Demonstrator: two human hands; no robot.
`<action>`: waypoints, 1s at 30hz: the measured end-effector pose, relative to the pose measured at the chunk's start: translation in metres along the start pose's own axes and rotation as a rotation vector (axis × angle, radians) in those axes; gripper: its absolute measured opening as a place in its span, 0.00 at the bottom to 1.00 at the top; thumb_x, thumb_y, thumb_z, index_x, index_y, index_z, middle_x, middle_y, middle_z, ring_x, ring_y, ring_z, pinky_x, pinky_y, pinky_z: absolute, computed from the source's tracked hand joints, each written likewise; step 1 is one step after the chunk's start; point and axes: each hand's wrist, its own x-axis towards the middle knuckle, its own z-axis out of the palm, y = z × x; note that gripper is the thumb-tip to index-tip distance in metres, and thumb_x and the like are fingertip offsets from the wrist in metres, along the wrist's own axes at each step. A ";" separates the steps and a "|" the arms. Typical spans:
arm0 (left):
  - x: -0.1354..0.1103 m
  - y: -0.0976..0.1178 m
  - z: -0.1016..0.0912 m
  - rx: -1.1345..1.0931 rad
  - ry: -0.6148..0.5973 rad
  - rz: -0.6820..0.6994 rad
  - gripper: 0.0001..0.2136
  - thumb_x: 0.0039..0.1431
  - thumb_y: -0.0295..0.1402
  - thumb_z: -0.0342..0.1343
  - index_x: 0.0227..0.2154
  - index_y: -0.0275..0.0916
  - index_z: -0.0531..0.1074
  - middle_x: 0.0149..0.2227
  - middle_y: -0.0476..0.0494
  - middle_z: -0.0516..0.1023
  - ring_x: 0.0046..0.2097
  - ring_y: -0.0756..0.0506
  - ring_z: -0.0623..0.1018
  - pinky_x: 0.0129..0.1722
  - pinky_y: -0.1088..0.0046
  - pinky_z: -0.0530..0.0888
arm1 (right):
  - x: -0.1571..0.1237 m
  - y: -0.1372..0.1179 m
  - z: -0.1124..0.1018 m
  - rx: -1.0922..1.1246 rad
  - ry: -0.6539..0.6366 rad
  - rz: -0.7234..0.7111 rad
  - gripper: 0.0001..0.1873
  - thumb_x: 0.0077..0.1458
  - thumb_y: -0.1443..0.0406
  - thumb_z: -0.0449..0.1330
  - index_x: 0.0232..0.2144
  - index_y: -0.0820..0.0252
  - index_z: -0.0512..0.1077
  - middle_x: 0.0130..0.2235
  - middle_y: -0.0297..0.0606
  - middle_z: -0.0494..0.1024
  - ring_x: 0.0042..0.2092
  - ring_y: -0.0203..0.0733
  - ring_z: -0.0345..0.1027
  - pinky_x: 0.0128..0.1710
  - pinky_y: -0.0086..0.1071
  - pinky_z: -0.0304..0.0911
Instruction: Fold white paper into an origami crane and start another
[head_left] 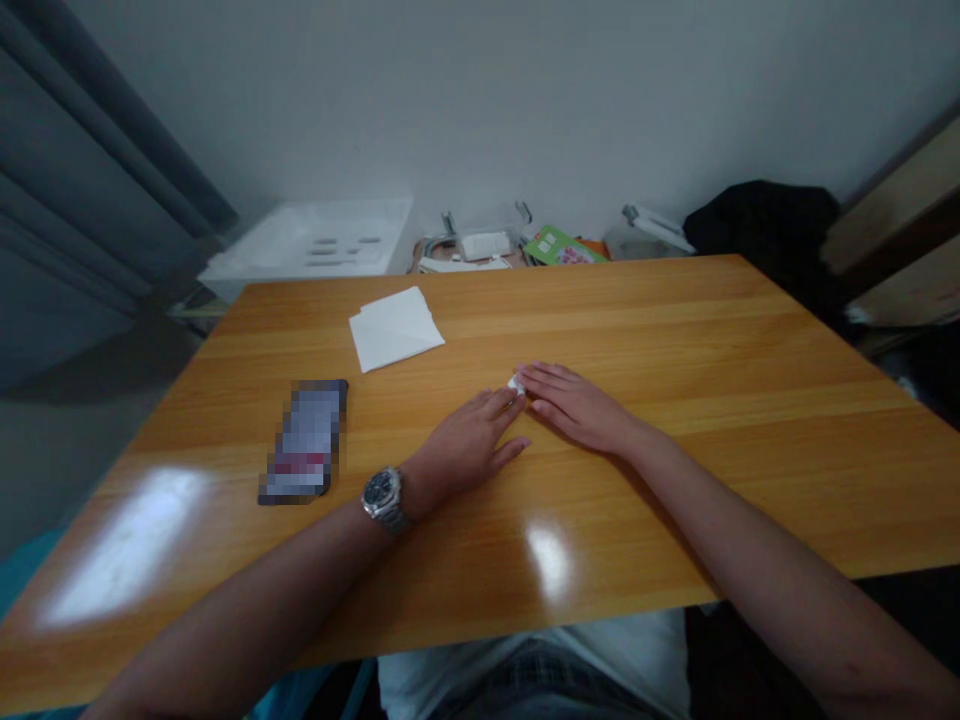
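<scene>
A small white piece, perhaps folded paper, lies on the wooden table between my fingertips and is mostly covered by them. My left hand, with a metal watch on its wrist, lies palm down with its fingertips on the near side of the piece. From the right, my right hand rests flat, fingers stretched out and their tips touching the piece's right edge. Neither hand is closed around anything. Beyond my left hand lie a few white paper sheets, slightly fanned.
A phone, its screen blurred out, lies on the left of the wooden table. Behind the far edge are a white tray, a green booklet and some clutter. A dark cloth heap sits at the back right.
</scene>
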 end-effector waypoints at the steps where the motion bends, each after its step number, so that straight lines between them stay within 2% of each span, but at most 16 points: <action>1: 0.000 0.000 0.000 0.002 -0.002 0.006 0.28 0.73 0.46 0.44 0.67 0.31 0.59 0.67 0.30 0.64 0.69 0.37 0.65 0.70 0.57 0.62 | 0.000 0.001 0.001 -0.013 -0.027 0.010 0.29 0.73 0.53 0.43 0.69 0.58 0.60 0.70 0.43 0.61 0.72 0.49 0.51 0.71 0.52 0.48; 4: 0.000 -0.001 0.000 0.015 -0.006 0.012 0.26 0.73 0.42 0.44 0.66 0.30 0.61 0.67 0.30 0.65 0.68 0.38 0.65 0.70 0.58 0.61 | -0.001 0.001 0.003 -0.051 -0.081 0.043 0.31 0.72 0.50 0.42 0.70 0.56 0.58 0.71 0.41 0.59 0.72 0.49 0.49 0.72 0.52 0.45; 8: 0.001 0.001 0.001 0.053 0.019 -0.001 0.24 0.73 0.39 0.45 0.66 0.30 0.62 0.66 0.32 0.67 0.67 0.38 0.67 0.71 0.57 0.59 | -0.002 -0.001 0.003 -0.069 -0.091 0.070 0.33 0.72 0.48 0.42 0.71 0.54 0.56 0.71 0.41 0.57 0.72 0.50 0.50 0.72 0.53 0.45; 13: -0.002 0.010 -0.002 0.122 0.082 -0.083 0.25 0.73 0.44 0.46 0.65 0.33 0.64 0.63 0.31 0.69 0.65 0.35 0.68 0.67 0.54 0.64 | -0.003 -0.002 0.003 -0.080 -0.081 0.100 0.32 0.71 0.48 0.42 0.71 0.51 0.56 0.72 0.38 0.57 0.72 0.49 0.49 0.71 0.53 0.47; 17: -0.006 0.013 -0.005 0.113 0.071 -0.102 0.25 0.73 0.45 0.45 0.64 0.34 0.65 0.62 0.33 0.70 0.63 0.37 0.70 0.68 0.56 0.62 | -0.006 -0.003 0.006 -0.129 -0.065 0.078 0.32 0.71 0.48 0.43 0.72 0.50 0.54 0.72 0.37 0.56 0.73 0.49 0.48 0.72 0.53 0.46; 21: -0.006 0.016 -0.007 0.098 0.044 -0.119 0.25 0.72 0.46 0.46 0.64 0.36 0.67 0.64 0.34 0.69 0.65 0.37 0.69 0.69 0.53 0.58 | -0.008 -0.003 0.007 -0.184 -0.071 0.065 0.33 0.72 0.48 0.42 0.72 0.53 0.53 0.72 0.39 0.56 0.73 0.49 0.47 0.72 0.53 0.46; 26: -0.005 0.017 -0.010 0.082 0.021 -0.138 0.25 0.72 0.46 0.48 0.64 0.38 0.66 0.65 0.35 0.69 0.65 0.38 0.68 0.70 0.52 0.56 | -0.007 -0.004 0.004 -0.205 -0.069 0.006 0.32 0.71 0.48 0.44 0.72 0.48 0.51 0.74 0.37 0.49 0.74 0.50 0.41 0.72 0.55 0.45; 30: -0.005 0.015 -0.011 0.075 0.014 -0.135 0.26 0.71 0.47 0.48 0.65 0.39 0.65 0.65 0.36 0.69 0.66 0.38 0.68 0.69 0.51 0.57 | -0.005 -0.004 0.004 -0.187 -0.117 -0.035 0.35 0.71 0.47 0.43 0.73 0.53 0.48 0.74 0.40 0.50 0.74 0.49 0.44 0.72 0.53 0.44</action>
